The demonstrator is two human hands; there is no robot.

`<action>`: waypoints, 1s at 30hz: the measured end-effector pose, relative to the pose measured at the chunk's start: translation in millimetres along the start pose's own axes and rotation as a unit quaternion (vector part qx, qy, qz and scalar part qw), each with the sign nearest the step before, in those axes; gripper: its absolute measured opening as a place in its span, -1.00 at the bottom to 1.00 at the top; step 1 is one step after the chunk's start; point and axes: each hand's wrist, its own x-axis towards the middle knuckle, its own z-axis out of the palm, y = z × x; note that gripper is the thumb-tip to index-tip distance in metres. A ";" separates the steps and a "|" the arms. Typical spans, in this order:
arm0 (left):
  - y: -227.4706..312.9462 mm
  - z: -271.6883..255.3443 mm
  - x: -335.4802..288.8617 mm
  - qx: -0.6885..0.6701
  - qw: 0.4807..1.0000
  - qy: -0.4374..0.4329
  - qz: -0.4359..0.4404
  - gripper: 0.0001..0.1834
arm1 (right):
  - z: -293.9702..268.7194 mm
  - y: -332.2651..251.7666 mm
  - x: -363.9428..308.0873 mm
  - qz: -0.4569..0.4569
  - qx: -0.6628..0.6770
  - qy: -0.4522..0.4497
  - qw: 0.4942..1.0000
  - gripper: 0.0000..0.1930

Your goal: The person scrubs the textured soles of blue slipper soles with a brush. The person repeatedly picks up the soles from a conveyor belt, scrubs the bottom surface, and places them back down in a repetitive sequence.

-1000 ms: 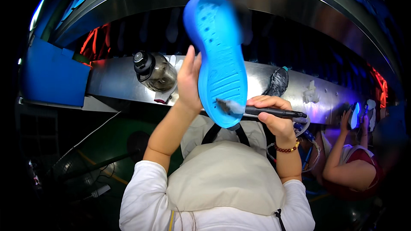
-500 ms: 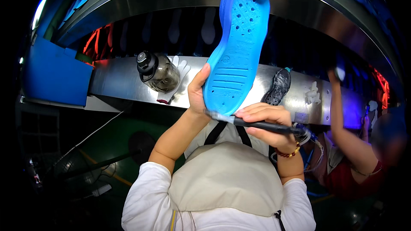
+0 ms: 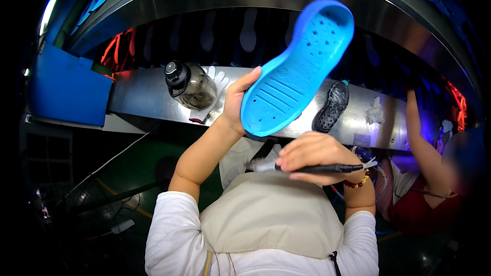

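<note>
A bright blue shoe sole (image 3: 286, 89) is held up in front of me, tilted so its toe points to the upper right. My left hand (image 3: 239, 102) grips it by the left edge near the heel, thumb along the rim. Below the heel, apart from the sole, my right hand (image 3: 319, 156) is closed around a black-handled brush (image 3: 332, 168). The pale bristle end of the brush points left and is blurred. Thin tubes or wires show at the handle's other end.
On the metal ledge (image 3: 140, 97) stand a dark clear water bottle (image 3: 197, 87), a white glove (image 3: 219, 83) beside it, a dark speckled sole (image 3: 332, 106) and a white crumpled item (image 3: 375, 112). A blue panel (image 3: 66, 87) stands left. A co-worker's arm (image 3: 422, 138) reaches up at right.
The sole has swung so its toe leans further right and lower. My right hand has drawn the brush down, away from the heel edge. The co-worker's arm has shifted to the right.
</note>
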 end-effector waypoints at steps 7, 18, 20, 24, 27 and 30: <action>3.0 1.6 -3.1 0.247 0.941 0.125 -0.194 -0.45 | -12.9 14.0 -15.3 0.080 -0.006 0.011 0.997 -0.79; 9.4 16.3 -15.5 0.378 0.869 0.135 -0.289 -0.35 | -34.2 0.3 -29.7 0.143 -0.105 -0.143 0.974 -0.79; 10.5 15.5 -17.4 0.353 0.886 0.134 -0.269 -0.33 | -44.7 2.4 -30.2 0.127 -0.028 -0.091 0.987 -0.79; 12.6 22.5 -16.8 0.430 0.849 0.160 -0.261 -0.29 | -46.0 22.7 -41.6 0.161 -0.038 -0.058 0.984 -0.79; 14.4 14.5 -23.9 0.431 0.848 0.200 -0.233 -0.25 | -49.9 14.3 -45.2 0.185 -0.073 -0.085 0.976 -0.79; 16.7 17.7 -27.2 0.424 0.855 0.204 -0.218 -0.26 | -54.4 28.8 -46.5 0.126 -0.001 0.039 0.991 -0.81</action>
